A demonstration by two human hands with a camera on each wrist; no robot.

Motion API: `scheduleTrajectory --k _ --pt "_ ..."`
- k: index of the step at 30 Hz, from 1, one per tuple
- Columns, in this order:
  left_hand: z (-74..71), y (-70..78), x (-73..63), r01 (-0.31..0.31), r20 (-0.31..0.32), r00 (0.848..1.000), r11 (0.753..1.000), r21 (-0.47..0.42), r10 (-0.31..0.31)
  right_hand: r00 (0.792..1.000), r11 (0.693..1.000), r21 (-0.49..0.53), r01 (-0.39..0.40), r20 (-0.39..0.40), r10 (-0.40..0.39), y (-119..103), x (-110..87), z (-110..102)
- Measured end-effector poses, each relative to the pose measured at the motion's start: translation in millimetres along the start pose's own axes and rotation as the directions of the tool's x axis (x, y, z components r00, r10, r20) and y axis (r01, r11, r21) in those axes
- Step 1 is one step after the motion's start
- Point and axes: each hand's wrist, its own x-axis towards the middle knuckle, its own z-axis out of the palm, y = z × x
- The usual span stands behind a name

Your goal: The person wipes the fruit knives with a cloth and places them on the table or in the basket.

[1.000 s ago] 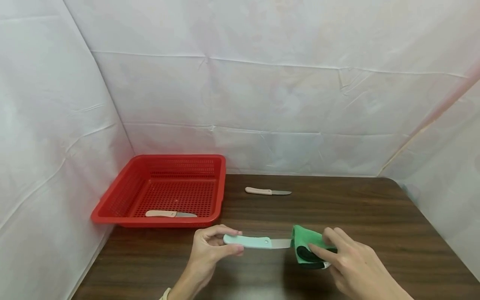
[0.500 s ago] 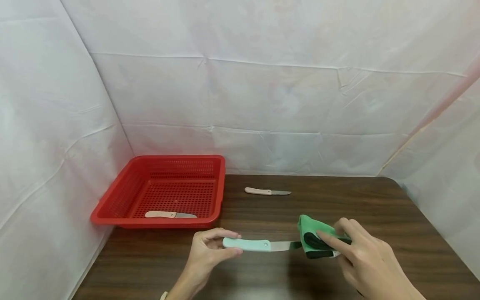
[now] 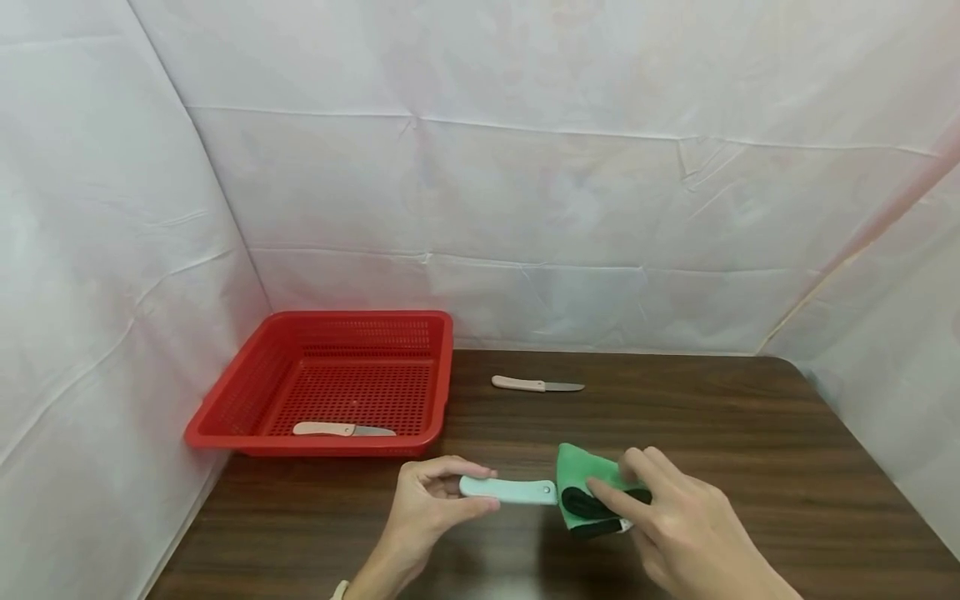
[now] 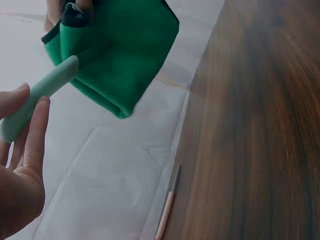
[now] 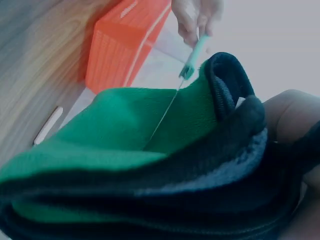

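My left hand (image 3: pixel 431 508) pinches the mint-green handle of a small knife (image 3: pixel 513 491) between thumb and fingers, with the blade side toward the right. A folded green cloth (image 3: pixel 581 475) with dark edging is in my right hand (image 3: pixel 675 517), gripped between thumb and fingers. The cloth's fold wraps the blade right up to the handle, hiding the blade in the head view. Seen from the right wrist, the thin blade runs down into the fold of the cloth (image 5: pixel 120 115). In the left wrist view the handle's end (image 4: pixel 62 75) overlaps the cloth (image 4: pixel 125 45).
A red perforated basket (image 3: pixel 442 400) stands at the left, holding a knife with a pale pink handle (image 3: pixel 324 428). Another pink-handled knife (image 3: pixel 519 383) lies on the brown wooden table (image 3: pixel 712 417) farther back. White sheeting (image 3: pixel 555 192) closes off the back and sides.
The right hand with the cloth slid right, baring part of the blade, then came back left to the handle, covering the blade. The left hand shifted slightly right with the knife.
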Motion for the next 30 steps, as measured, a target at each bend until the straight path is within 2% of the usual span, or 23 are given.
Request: scheduleTrajectory --k 5,10,12,16,20,23,30 --pt "1.4 0.1 0.0 -0.04 -0.017 0.999 0.999 -0.009 0.04 0.999 0.999 -0.014 0.041 0.002 -0.041 -4 1.7 6" --pt "-1.0 -0.5 -0.7 -0.101 -0.003 0.995 0.995 -0.022 0.101 0.999 0.999 -0.023 0.045 0.021 -0.044 -2 -1.3 7" --pt "-2.6 -0.5 -0.9 -0.115 0.0 0.993 0.993 -0.034 0.115 0.999 0.999 -0.024 0.03 0.041 -0.029 -1 -3.6 6" --pt "-5.1 0.6 -1.9 -0.106 -0.021 0.994 0.992 -0.074 0.105 0.996 1.0 -0.009 -0.012 0.091 0.012 1 -9.6 3" --pt "-8.4 0.9 -2.8 -0.137 -0.015 0.991 0.985 -0.1 0.136 0.992 0.999 -0.017 -0.048 0.112 0.05 3 -15.7 1" --pt "-11.4 2.1 -2.8 -0.162 0.001 0.987 0.982 -0.097 0.163 0.993 0.998 -0.032 -0.058 0.102 0.061 5 -19.6 1" --pt "-15.6 4.4 -3.1 -0.159 0.022 0.987 0.987 -0.022 0.16 0.993 0.997 -0.03 -0.077 0.084 0.079 9 -23.1 -5"
